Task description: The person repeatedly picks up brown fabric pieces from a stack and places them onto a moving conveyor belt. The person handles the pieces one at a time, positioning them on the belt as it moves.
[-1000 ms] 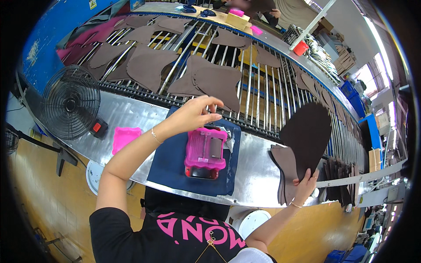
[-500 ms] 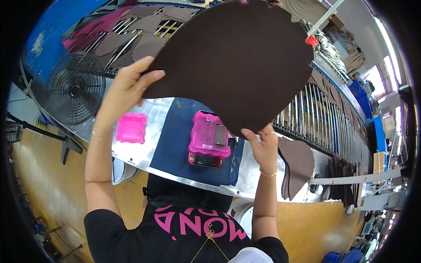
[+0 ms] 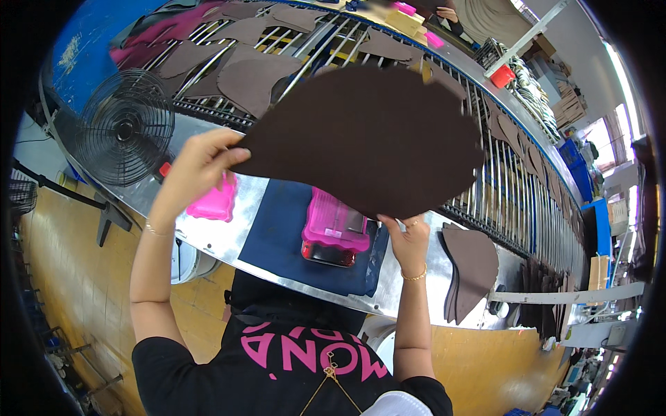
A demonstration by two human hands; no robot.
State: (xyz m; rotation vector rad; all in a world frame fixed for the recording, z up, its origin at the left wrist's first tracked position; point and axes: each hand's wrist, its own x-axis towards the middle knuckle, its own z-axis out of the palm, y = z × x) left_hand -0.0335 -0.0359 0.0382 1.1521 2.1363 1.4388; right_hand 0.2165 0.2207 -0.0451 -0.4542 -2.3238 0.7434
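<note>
A large dark brown cut sheet piece, rounded at one end with small notches along its right edge, is held up between my two hands. My left hand pinches its narrow left tip. At its lower edge, my right hand grips it between thumb and fingers. Below the sheet, a pink plastic tray sits over a black-and-red item on a dark blue cloth. The sheet hides part of this tray. Next to my left wrist lies a second pink tray.
A metal-bar conveyor carries several brown pieces beyond the metal table. A black wire fan stands at left. Stacked brown pieces lie right of my right hand, near a grey bar. Another person's hand shows far off.
Both hands still hold the brown sheet. It has come down and tilted flatter, uncovering more of the conveyor behind it. My left hand has lowered slightly.
</note>
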